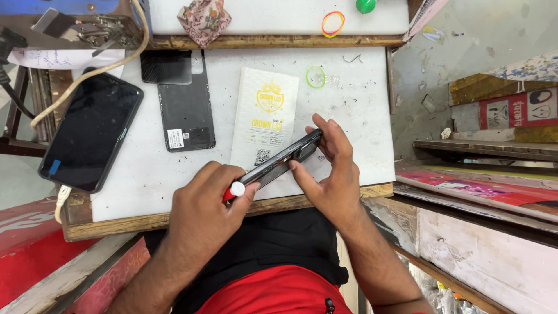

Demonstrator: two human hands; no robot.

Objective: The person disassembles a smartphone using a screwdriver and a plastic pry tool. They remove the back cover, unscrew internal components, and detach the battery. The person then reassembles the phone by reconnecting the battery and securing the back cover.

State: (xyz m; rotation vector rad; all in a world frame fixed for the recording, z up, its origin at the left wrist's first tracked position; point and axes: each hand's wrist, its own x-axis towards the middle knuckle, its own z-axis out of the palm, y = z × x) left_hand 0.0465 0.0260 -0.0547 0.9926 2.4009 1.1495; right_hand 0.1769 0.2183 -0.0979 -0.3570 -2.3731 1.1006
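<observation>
Both hands are gripping a dark smartphone [283, 160] on edge near the bench [145, 180] front edge, right hand [331, 174] steadying it, left hand [203, 206] pinching a red-and-white tool [233, 191] against its end.

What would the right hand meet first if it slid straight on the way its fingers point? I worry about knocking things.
Likely the white packet just beyond the right hand; height is unclear.

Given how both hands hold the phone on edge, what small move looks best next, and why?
Probably slide the red-and-white tool in the left hand a little further along the dark phone's edge. Its tip sits at the lower end, while the right hand steadies the upper end.
</observation>
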